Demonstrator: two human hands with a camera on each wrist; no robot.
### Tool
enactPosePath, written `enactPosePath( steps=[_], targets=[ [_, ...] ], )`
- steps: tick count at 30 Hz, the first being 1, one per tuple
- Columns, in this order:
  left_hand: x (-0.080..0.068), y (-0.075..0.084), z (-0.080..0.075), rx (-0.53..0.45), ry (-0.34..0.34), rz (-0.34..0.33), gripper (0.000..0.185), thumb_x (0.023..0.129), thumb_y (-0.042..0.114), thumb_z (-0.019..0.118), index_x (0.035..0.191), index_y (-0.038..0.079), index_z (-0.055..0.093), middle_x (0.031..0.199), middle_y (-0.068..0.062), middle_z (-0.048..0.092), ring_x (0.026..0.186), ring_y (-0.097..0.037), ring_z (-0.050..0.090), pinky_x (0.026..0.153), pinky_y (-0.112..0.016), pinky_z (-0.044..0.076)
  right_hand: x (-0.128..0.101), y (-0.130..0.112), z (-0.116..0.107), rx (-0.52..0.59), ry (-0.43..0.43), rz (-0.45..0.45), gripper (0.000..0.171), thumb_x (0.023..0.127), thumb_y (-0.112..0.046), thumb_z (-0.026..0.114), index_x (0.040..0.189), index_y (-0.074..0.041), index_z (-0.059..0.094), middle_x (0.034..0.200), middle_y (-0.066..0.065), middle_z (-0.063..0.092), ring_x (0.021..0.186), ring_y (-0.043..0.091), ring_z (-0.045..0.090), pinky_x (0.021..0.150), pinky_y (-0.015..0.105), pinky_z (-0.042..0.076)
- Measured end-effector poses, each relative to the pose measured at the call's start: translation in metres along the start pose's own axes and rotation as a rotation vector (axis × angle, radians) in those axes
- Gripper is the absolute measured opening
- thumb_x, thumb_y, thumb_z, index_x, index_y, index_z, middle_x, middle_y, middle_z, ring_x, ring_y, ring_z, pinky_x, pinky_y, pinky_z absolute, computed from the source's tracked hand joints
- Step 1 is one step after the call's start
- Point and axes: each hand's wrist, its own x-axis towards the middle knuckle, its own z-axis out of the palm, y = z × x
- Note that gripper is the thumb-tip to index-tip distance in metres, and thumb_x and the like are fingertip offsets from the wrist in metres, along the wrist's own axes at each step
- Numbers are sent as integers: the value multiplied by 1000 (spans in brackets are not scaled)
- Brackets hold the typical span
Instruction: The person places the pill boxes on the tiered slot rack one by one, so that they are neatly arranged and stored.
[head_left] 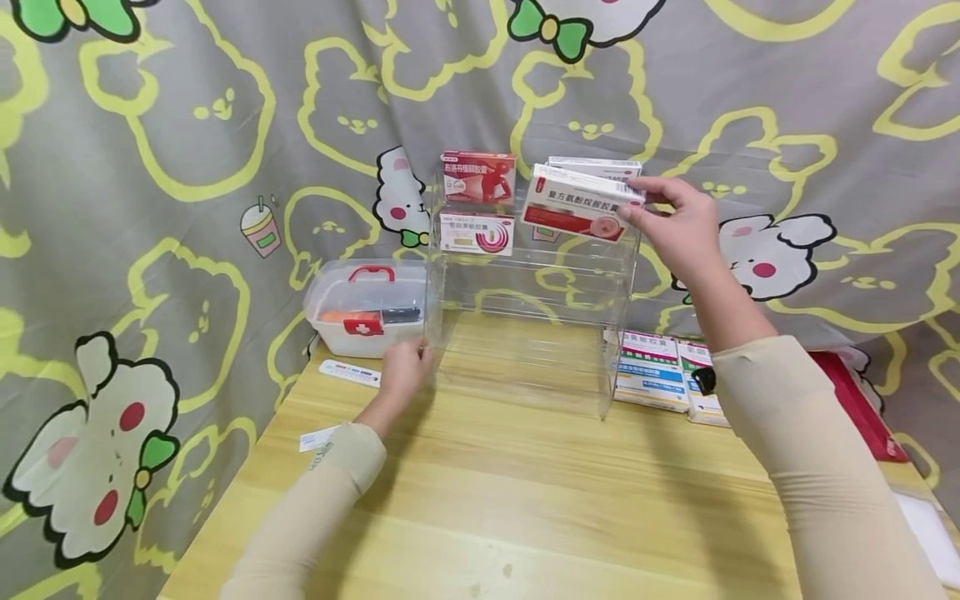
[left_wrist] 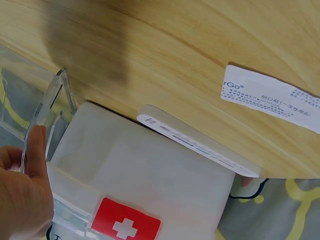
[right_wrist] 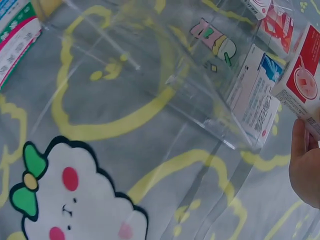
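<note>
My right hand (head_left: 686,229) pinches the right end of a white and red medicine box (head_left: 573,208) between thumb and fingers. This box tilts in front of the top tier of a clear acrylic display rack (head_left: 525,315), overlapping another white medicine box (head_left: 592,163) behind it. At the rack's upper left stands a red medicine box (head_left: 480,179), with a white box with pink rings (head_left: 476,234) on the tier below. Low on the rack's left side, my left hand (head_left: 405,371) grips the edge of the clear side panel (left_wrist: 42,107), thumb and fingers on opposite faces.
Left of the rack sits a translucent first-aid box (head_left: 367,312) with a red handle. A slim white stick (left_wrist: 197,142) and a bandage packet (left_wrist: 270,97) lie nearby. Stacked medicine boxes (head_left: 648,375) and a red item (head_left: 858,408) are at right. A patterned curtain (head_left: 225,125) hangs behind.
</note>
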Motion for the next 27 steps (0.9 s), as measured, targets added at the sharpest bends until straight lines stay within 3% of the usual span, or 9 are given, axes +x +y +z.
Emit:
enactPosePath(
  steps=[8, 18, 27],
  targets=[
    [-3, 4, 6, 36, 40, 9, 17, 86, 7, 55, 69, 6, 57, 60, -9, 55, 56, -24, 48, 54, -36, 44, 17, -6, 15, -140, -16, -25, 38, 83, -18, 71, 120, -16, 65, 103, -7, 56, 94, 8, 56, 79, 16, 50],
    [-2, 8, 7, 29, 20, -11, 16, 87, 7, 54, 71, 5, 58, 65, -12, 60, 59, -24, 51, 57, -36, 47, 19, 8, 18, -421, -1, 23, 37, 87, -18, 64, 124, -14, 62, 116, 9, 58, 102, 18, 57, 73, 20, 49],
    [-2, 7, 4, 33, 40, -20, 18, 86, 7, 55, 67, 6, 55, 62, -12, 58, 58, -25, 50, 54, -35, 45, 19, 5, 18, -424, -11, 69, 37, 87, -14, 63, 125, -12, 60, 115, 11, 62, 104, 20, 58, 71, 21, 47]
  ],
)
